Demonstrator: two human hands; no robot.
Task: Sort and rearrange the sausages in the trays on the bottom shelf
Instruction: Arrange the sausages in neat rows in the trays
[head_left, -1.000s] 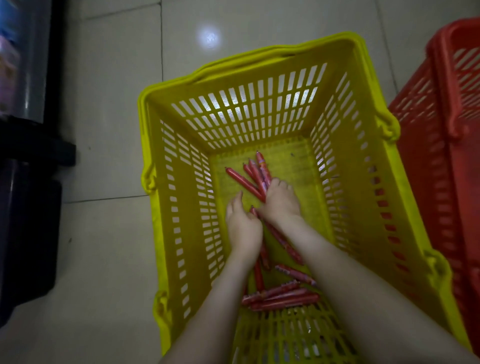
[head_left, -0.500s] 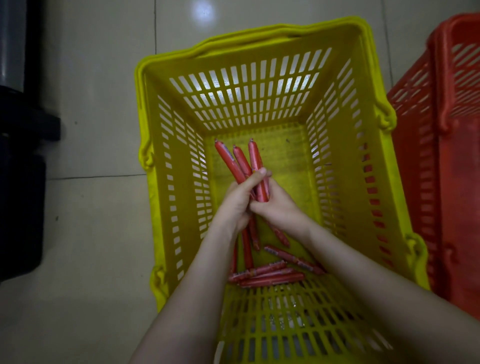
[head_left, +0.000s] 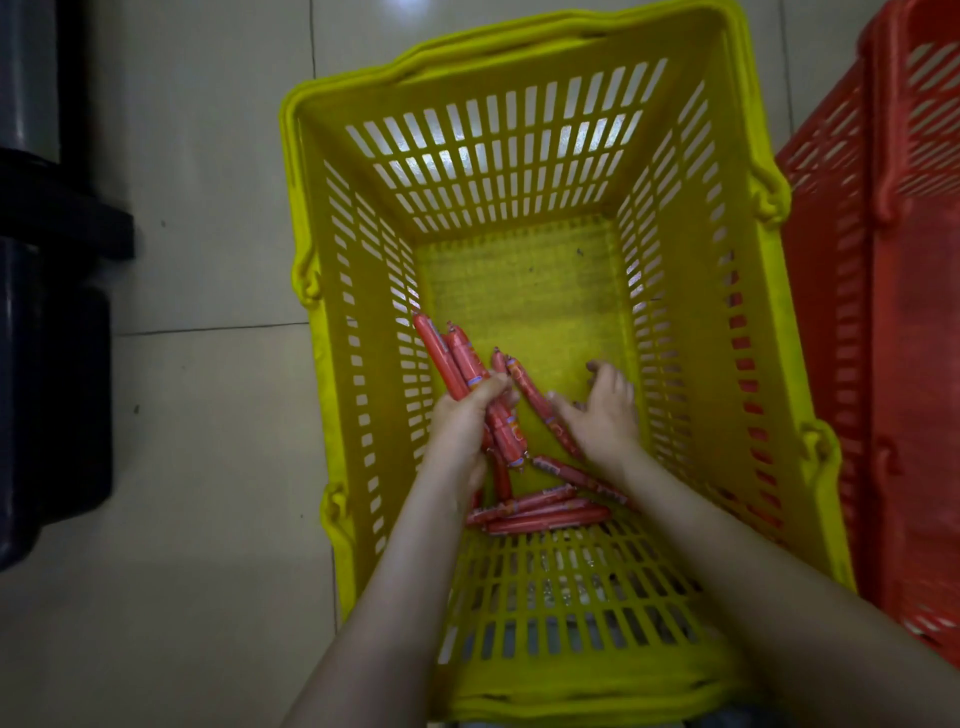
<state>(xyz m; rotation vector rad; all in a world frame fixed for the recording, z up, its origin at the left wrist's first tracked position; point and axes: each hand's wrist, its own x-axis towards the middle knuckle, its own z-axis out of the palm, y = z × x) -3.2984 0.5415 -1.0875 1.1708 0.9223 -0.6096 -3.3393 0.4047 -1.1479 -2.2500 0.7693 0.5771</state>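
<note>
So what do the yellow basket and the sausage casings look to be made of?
The yellow basket: moulded plastic, fairly matt, judging by its slotted walls and one-piece rim. The sausages: glossy red film casing, probably plastic, with printed bands and pinched ends.

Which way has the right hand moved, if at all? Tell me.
Yes. The right hand has left the sausage bundle and shifted toward the yellow basket's right wall.

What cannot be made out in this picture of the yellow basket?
- Print on the loose sausages: head view, too small, dim.
- Number of bundled sausages in the left hand: head view, fingers cover them.
- Whether the right hand grips a sausage: head view, its back hides that.
- Contents of the red basket: head view, cut by the right edge.
</note>
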